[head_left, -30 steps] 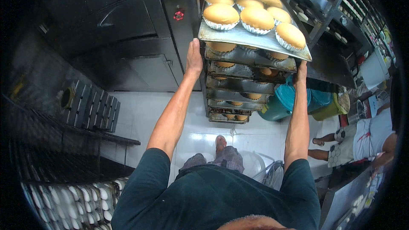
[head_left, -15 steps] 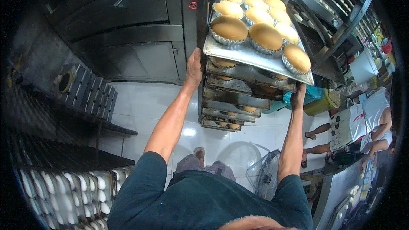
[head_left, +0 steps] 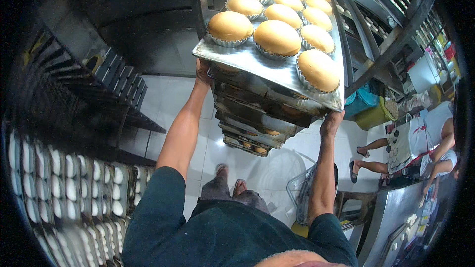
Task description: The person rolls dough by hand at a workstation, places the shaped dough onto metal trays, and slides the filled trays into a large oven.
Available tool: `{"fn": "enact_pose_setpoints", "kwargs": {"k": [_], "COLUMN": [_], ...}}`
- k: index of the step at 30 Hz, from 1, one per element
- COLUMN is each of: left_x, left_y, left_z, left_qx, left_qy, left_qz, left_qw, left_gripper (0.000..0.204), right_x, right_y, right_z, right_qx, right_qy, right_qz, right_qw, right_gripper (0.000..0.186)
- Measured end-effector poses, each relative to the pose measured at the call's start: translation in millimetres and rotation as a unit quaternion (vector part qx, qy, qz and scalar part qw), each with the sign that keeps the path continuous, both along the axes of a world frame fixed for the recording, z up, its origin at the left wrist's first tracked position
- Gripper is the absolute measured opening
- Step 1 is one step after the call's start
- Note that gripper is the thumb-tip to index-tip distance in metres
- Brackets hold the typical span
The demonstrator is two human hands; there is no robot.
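Observation:
A metal baking tray (head_left: 257, 64) full of golden cupcakes (head_left: 277, 38) in fluted silver cups juts toward me at the top of a tall tray rack (head_left: 409, 22). At its near left corner, my left hand (head_left: 202, 72) grips the edge from below, fingers partly hidden. My right hand (head_left: 331, 123) is closed under the near right corner, and its fingertips are covered by the tray. Below the tray, several darker trays (head_left: 255, 113) are stacked in the rack, some with cupcakes showing.
Dark oven doors (head_left: 143, 34) stand at the far left. Racked trays of pale dough pieces (head_left: 69, 183) fill the lower left. To the right are a yellow bin (head_left: 377, 114), a co-worker in a white top (head_left: 425, 136) and a metal worktable (head_left: 378, 217). A wire-framed object (head_left: 303, 193) stands by my right arm.
My left hand has gone from beside the rack post to the tray's left corner. The tray looks nearer and further left in view, and both my feet now show.

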State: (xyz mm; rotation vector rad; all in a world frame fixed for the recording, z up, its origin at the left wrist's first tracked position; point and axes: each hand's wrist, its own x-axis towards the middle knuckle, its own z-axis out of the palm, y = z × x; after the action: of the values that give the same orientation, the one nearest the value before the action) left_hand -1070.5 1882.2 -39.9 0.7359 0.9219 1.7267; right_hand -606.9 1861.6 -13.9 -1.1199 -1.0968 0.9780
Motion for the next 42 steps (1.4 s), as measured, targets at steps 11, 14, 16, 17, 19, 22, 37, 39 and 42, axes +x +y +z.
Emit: {"fn": "enact_pose_setpoints", "kwargs": {"k": [11,14,16,17,19,22,37,39,42], "left_x": [-6.3,-20.4,-27.3,-27.7,-3.0,-7.9,-51.9,-92.0,-91.2], "left_y": [23.1,24.1,15.7,13.0,3.3,-0.9,-36.8,-87.5,-124.2], "left_z": [-3.9,-6.7,-8.8,-9.1,11.9,31.9,-62.1,-89.7,-68.1], "left_qx": [-0.024,0.051,0.038,0.01,-0.046,-0.05,-0.15,-0.204,-0.225], "left_qy": [0.12,0.333,0.329,0.276,0.135,0.095,0.175,0.289,0.044], "left_qz": [-0.001,0.006,-0.001,-0.012,-0.047,-0.048,0.062,0.116,0.191], "left_qw": [0.993,0.942,0.943,0.961,0.989,0.993,0.971,0.928,0.955], "left_gripper": [0.054,0.07,0.079,0.083,0.089,0.094,0.044,0.045,0.05], "right_x": [-12.8,-25.1,-29.9,-33.4,-27.3,-30.7,-41.9,-37.6,-41.8], "right_y": [-20.4,-30.9,-37.1,-38.9,-46.5,-42.4,-35.2,-41.0,-35.9], "right_z": [-5.1,17.4,25.5,28.2,36.8,23.6,5.8,-6.4,-15.9], "right_qx": [0.007,0.021,0.017,0.017,-0.021,0.002,0.062,0.06,0.001], "right_qy": [-0.004,-0.052,0.002,0.028,0.06,-0.02,-0.072,-0.146,0.027], "right_qz": [-0.077,-0.059,-0.063,-0.066,-0.088,-0.129,-0.161,-0.141,-0.091], "right_qw": [0.997,0.997,0.998,0.997,0.994,0.991,0.982,0.977,0.995], "right_gripper": [0.063,0.074,0.061,0.055,0.049,0.042,0.037,0.036,0.032]}}
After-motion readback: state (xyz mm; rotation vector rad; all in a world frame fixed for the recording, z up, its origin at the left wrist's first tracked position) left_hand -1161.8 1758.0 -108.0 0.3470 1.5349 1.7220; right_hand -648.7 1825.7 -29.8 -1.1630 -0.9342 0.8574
